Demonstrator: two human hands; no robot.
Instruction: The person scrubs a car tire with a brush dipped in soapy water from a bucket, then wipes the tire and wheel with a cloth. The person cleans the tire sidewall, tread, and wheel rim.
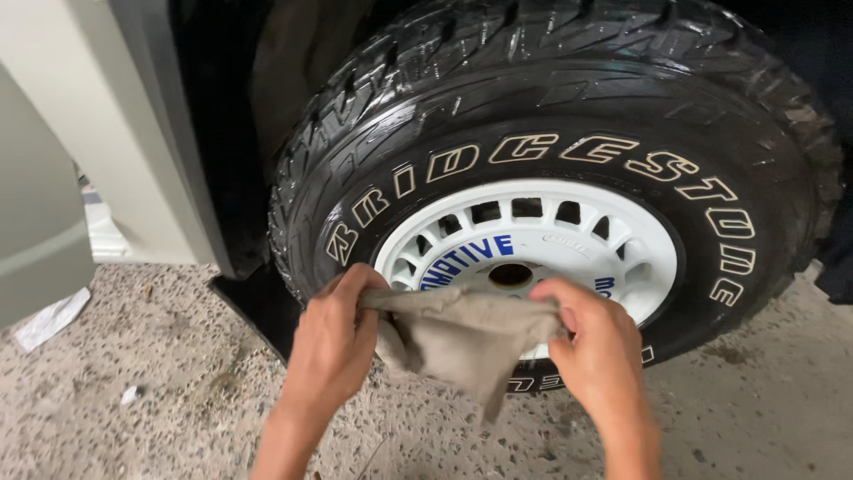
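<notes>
My left hand (333,342) and my right hand (597,342) each pinch a top corner of a beige-brown cloth (462,342), which hangs stretched between them with a point drooping down. Right behind the cloth stands a glossy black tyre (569,98) with chunky tread and pale outlined lettering on its sidewall. Its white wheel rim (569,244) has a ring of small slots and blue lettering. The cloth hides the lower part of the rim. My hands are in front of the wheel, apart from it.
The tyre sits in a dark wheel arch (222,116) of a pale cream vehicle body (98,107). The ground is speckled concrete (160,391), with a white scrap of paper (49,320) at the left.
</notes>
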